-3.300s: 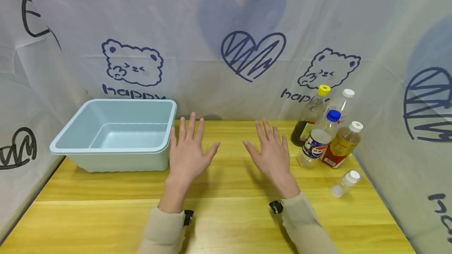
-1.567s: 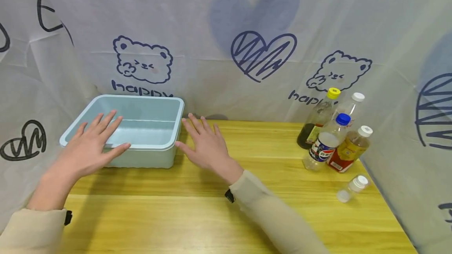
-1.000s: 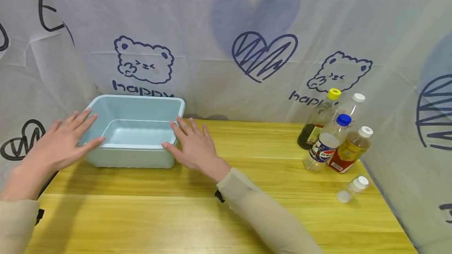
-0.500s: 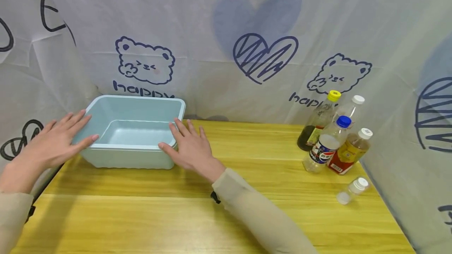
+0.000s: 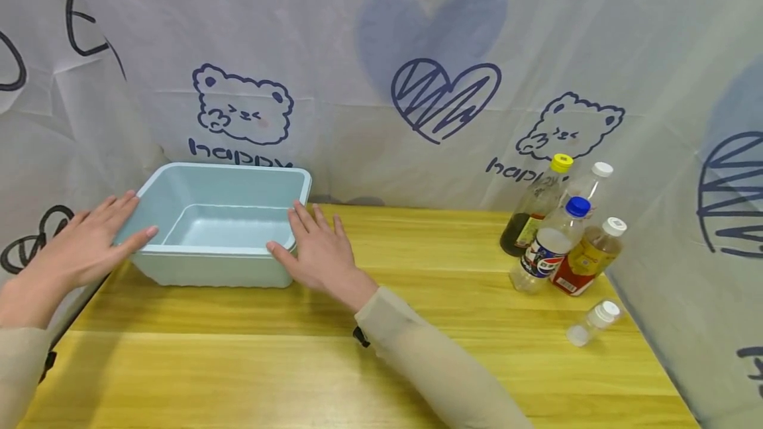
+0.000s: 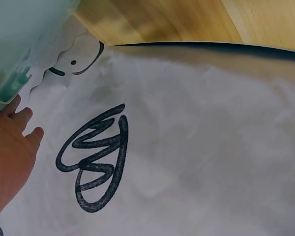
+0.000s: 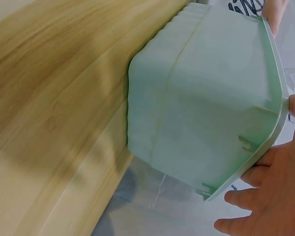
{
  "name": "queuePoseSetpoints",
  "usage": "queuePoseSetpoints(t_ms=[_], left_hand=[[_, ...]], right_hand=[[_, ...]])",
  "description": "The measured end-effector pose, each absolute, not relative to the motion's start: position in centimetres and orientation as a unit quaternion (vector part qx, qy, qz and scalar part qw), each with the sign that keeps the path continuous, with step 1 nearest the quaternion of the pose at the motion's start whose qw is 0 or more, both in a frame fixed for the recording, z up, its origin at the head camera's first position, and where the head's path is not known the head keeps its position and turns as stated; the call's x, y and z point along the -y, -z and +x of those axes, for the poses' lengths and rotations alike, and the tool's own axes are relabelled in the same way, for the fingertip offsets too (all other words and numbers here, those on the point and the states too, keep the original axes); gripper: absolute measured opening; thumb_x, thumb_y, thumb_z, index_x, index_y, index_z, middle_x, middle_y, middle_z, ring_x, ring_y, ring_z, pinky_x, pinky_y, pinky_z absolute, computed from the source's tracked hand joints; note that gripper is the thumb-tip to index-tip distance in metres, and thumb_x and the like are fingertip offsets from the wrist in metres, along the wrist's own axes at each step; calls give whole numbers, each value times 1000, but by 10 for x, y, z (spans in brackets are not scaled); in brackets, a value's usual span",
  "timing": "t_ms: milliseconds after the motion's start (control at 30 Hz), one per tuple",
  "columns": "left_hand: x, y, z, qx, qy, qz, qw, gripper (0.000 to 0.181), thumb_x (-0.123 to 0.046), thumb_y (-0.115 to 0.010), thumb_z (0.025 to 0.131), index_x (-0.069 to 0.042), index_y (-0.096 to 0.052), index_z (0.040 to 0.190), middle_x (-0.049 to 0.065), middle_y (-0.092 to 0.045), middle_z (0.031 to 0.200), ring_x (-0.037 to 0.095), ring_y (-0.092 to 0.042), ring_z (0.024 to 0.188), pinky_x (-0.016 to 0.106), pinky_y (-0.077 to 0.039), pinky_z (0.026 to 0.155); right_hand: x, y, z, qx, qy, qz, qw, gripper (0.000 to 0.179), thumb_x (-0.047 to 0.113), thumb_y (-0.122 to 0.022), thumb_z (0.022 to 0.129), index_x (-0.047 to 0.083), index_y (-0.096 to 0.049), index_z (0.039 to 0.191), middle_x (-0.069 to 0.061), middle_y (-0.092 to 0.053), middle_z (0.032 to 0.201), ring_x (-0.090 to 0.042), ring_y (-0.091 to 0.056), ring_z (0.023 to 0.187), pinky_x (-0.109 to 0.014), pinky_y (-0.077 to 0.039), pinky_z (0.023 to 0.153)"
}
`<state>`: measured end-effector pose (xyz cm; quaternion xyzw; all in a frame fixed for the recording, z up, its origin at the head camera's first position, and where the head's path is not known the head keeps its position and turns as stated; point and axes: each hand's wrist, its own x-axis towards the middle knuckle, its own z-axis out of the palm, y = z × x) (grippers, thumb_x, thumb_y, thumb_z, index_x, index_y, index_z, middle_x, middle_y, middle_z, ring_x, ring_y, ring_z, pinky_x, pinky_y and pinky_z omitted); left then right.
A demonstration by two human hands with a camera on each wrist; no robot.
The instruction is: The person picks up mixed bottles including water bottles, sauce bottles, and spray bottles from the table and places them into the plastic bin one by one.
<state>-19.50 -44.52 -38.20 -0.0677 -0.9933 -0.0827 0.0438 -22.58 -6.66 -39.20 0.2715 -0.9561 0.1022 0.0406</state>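
Note:
A light blue plastic basin (image 5: 217, 267) stands at the table's back left with its inside bare. In the head view my left hand (image 5: 83, 243) lies along its left rim, fingers straight, thumb over the near left corner. My right hand (image 5: 322, 253) is at the right end, its fingers stretched along the right rim and its thumb at the near rim. The right wrist view shows the right hand's fingers (image 7: 255, 176) right at the outer edge of the rim. The left wrist view shows the left hand (image 6: 10, 147) just under the rim's edge.
Several plastic bottles stand at the right: one with a yellow cap (image 5: 536, 207), a blue-capped one (image 5: 545, 250), and white-capped ones such as the amber bottle (image 5: 587, 257). A small clear bottle (image 5: 593, 324) stands nearer. Printed cloth (image 5: 357, 38) encloses the wooden table (image 5: 298, 376).
Both hands have moved left from the middle of the table to the basin's two ends. Lately the left hand has shifted slightly further left. Basin and bottles stay in place.

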Motion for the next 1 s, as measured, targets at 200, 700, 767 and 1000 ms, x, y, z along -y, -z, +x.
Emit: queuePoseSetpoints(t_ms=[200,700,767,1000], left_hand=[[443,384,-193,993,86,-68,43,84,-51,-38,110,9,-9,162,35,-11,166,58,-9,152,78,-6,119],[430,382,-189,991,95,-81,50,82,-49,-40,110,4,-8,164,31,-10,169,56,-8,153,76,-6,120],[429,383,-188,990,101,-85,55,81,-49,-41,110,3,-9,165,29,-10,170,55,-8,154,75,-6,121],[423,385,-186,985,122,-104,64,79,-48,-44,109,-3,-12,166,24,-12,172,51,-9,156,68,-1,126]], right_hand=[[64,393,-223,957,-98,271,37,81,70,-18,105,18,-24,167,3,-12,175,-27,-17,160,-56,-17,129],[49,392,-220,956,-104,272,41,80,69,-21,106,17,-25,167,3,-13,175,-28,-17,160,-57,-18,129],[46,392,-219,955,-107,274,42,80,69,-21,106,17,-25,167,2,-13,175,-28,-17,160,-57,-18,129],[32,393,-215,954,-117,272,38,80,69,-21,106,17,-23,167,2,-11,175,-28,-15,160,-57,-14,130]])
